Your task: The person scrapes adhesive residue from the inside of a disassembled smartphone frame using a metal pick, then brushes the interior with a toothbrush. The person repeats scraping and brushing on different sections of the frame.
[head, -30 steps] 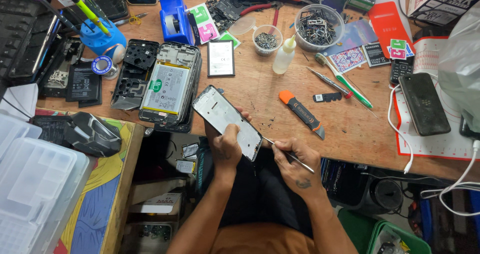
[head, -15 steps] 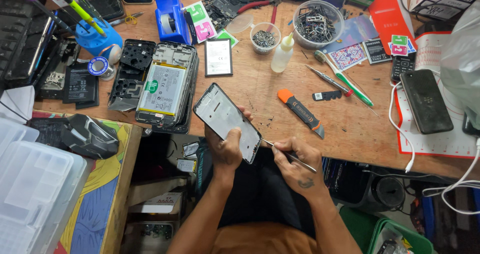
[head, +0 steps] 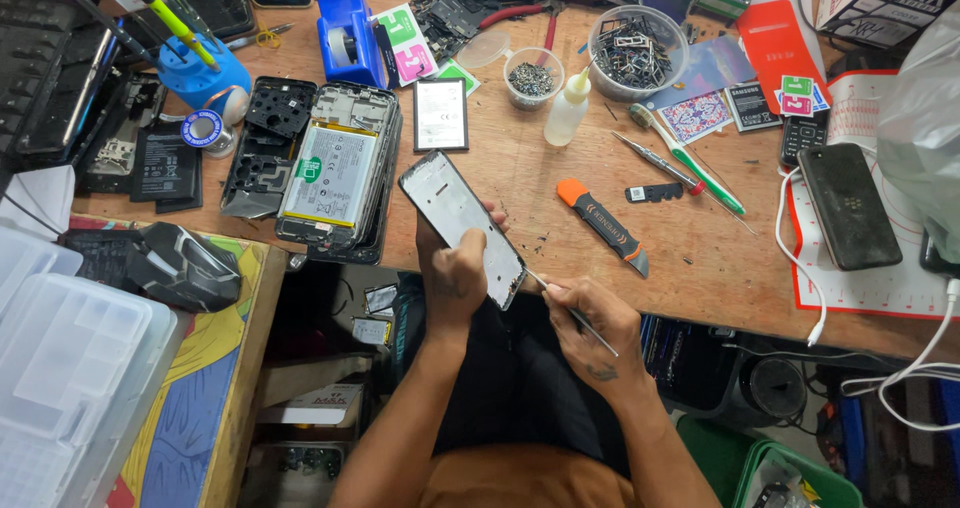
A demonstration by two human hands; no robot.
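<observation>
- Head view, nearest: right hand (head: 590,330), fingers closed in a pinch grip on a thin metal tool (head: 570,308); the tool's tip meets the lower corner of the phone frame.
- Left hand (head: 455,273), grip closed around a phone frame (head: 462,226), thumb over its lower part and fingertips showing at its far edge.
- Phone frame: a flat dark rectangle with a pale grey inner face and a black rim, tilted with its long axis running from upper left to lower right; held above the near edge of the tabletop (head: 700,258), over the person's lap.
- Left of the hands: a black mouse-like object (head: 185,265) on a colourful lower surface, clear plastic boxes (head: 70,368) beside it.
- On the wooden tabletop, just beyond the hands: an orange-and-black pry tool (head: 603,226) to the right; an opened phone body with a white battery (head: 335,176) to the left.
- Further: a small white dropper bottle (head: 567,113), a black phone (head: 848,206) on a red-edged mat.
- Farthest: a clear bowl of small parts (head: 637,51), a blue tape dispenser (head: 345,23), a blue tool stand (head: 200,68).
</observation>
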